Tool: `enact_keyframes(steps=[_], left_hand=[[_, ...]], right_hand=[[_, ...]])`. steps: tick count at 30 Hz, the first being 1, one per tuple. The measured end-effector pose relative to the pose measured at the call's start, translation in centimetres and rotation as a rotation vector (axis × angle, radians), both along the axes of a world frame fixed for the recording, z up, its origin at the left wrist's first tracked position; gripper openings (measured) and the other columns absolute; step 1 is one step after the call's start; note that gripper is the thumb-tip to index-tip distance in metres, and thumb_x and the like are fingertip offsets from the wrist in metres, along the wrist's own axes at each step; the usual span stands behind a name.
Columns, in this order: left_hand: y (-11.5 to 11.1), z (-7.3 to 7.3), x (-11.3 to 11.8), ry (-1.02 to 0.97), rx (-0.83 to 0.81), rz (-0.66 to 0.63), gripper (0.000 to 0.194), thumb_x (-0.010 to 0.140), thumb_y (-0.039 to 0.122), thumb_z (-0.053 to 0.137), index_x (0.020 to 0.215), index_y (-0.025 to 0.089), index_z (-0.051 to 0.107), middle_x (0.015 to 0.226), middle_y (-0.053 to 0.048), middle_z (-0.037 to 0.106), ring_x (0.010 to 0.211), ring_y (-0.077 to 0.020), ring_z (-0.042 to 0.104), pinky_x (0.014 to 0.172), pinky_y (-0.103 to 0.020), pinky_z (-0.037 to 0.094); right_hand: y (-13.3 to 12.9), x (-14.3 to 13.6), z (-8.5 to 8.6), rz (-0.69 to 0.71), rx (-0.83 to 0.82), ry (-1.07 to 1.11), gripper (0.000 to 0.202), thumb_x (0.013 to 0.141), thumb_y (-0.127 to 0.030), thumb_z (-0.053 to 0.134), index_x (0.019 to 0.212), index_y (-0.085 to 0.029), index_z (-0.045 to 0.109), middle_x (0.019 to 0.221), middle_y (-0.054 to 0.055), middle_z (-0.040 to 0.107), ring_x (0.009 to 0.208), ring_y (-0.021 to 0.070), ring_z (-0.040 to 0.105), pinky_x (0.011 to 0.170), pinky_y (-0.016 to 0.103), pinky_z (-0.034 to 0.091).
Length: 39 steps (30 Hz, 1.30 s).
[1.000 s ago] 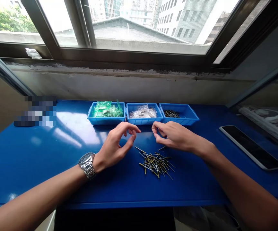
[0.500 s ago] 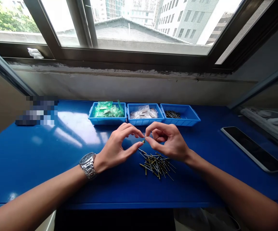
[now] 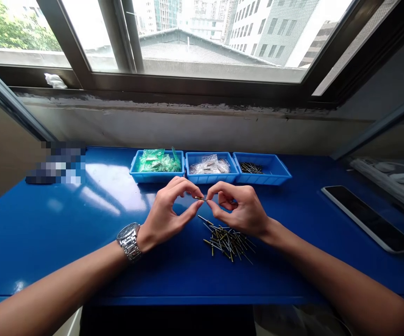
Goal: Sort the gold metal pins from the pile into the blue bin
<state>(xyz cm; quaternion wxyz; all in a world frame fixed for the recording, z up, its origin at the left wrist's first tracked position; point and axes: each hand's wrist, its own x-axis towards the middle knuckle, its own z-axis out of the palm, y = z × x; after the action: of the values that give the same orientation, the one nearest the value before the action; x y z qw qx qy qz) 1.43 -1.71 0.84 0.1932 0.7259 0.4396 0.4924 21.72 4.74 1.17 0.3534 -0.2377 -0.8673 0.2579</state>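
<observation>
Between the fingertips of both hands is a small rivet-like piece (image 3: 199, 198) with a brass-coloured end and a thin pin. My left hand (image 3: 174, 205), with a metal watch on the wrist, pinches the brass-coloured end. The thin end is pinched by the thumb and forefinger of my right hand (image 3: 239, 205). Just below the hands, a loose pile of similar pins (image 3: 228, 240) lies on the blue table (image 3: 153, 275), crossing each other at many angles.
Behind the hands stand three blue bins: one with green packets (image 3: 156, 177), one with clear packets (image 3: 212, 178), one with dark pins (image 3: 274, 178). A phone (image 3: 370, 219) lies at the right. A blurred dark object (image 3: 57, 163) is at the far left.
My left hand has closed from a wider spread into a pinch on the small piece. Both hands have shifted slightly left, and the piece now lies more level.
</observation>
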Motion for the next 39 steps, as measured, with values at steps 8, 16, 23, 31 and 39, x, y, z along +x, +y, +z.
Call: enact_keyframes(steps=[8, 16, 23, 31, 39], left_hand=[[0.0, 0.1, 0.1, -0.015, 0.013, -0.018, 0.003, 0.093, 0.018, 0.067, 0.095, 0.017, 0.067, 0.093, -0.006, 0.068, 0.089, -0.0180, 0.060, 0.077, -0.032, 0.051], [0.1, 0.1, 0.0, 0.000, -0.011, 0.004, 0.003, 0.094, 0.021, 0.066, 0.096, 0.018, 0.067, 0.094, -0.006, 0.069, 0.090, -0.0191, 0.061, 0.079, -0.033, 0.052], [0.0, -0.2, 0.2, 0.032, -0.055, -0.104, 0.005, 0.094, 0.018, 0.065, 0.097, 0.018, 0.068, 0.100, -0.007, 0.066, 0.092, -0.0188, 0.062, 0.081, -0.032, 0.053], [-0.1, -0.2, 0.0, 0.022, -0.004, -0.086, 0.005, 0.092, 0.017, 0.066, 0.097, 0.017, 0.067, 0.098, -0.007, 0.066, 0.092, -0.0190, 0.062, 0.081, -0.033, 0.052], [-0.1, -0.1, 0.0, 0.009, 0.089, -0.046, 0.007, 0.091, 0.014, 0.068, 0.098, 0.016, 0.067, 0.096, -0.006, 0.068, 0.092, -0.0187, 0.061, 0.081, -0.034, 0.053]], right_hand=[[0.1, -0.2, -0.5, 0.043, 0.001, -0.018, 0.010, 0.089, -0.025, 0.068, 0.094, -0.017, 0.066, 0.058, -0.010, 0.038, 0.048, 0.0053, 0.035, 0.048, 0.020, 0.032], [-0.3, -0.1, -0.1, -0.057, 0.107, 0.051, 0.007, 0.089, -0.026, 0.068, 0.090, -0.019, 0.067, 0.057, -0.008, 0.041, 0.046, 0.0063, 0.036, 0.046, 0.022, 0.034], [-1.0, -0.1, 0.1, -0.006, 0.203, 0.072, 0.006, 0.088, -0.023, 0.068, 0.092, -0.019, 0.066, 0.057, -0.009, 0.042, 0.045, 0.0054, 0.036, 0.044, 0.020, 0.033], [-1.0, -0.1, 0.4, -0.027, 0.216, 0.074, 0.006, 0.087, -0.022, 0.068, 0.091, -0.019, 0.065, 0.058, -0.009, 0.041, 0.045, 0.0054, 0.036, 0.045, 0.020, 0.033], [-0.2, 0.0, 0.1, 0.045, 0.145, -0.041, 0.006, 0.087, -0.019, 0.069, 0.092, -0.016, 0.069, 0.060, -0.008, 0.042, 0.051, 0.0059, 0.039, 0.049, 0.020, 0.033]])
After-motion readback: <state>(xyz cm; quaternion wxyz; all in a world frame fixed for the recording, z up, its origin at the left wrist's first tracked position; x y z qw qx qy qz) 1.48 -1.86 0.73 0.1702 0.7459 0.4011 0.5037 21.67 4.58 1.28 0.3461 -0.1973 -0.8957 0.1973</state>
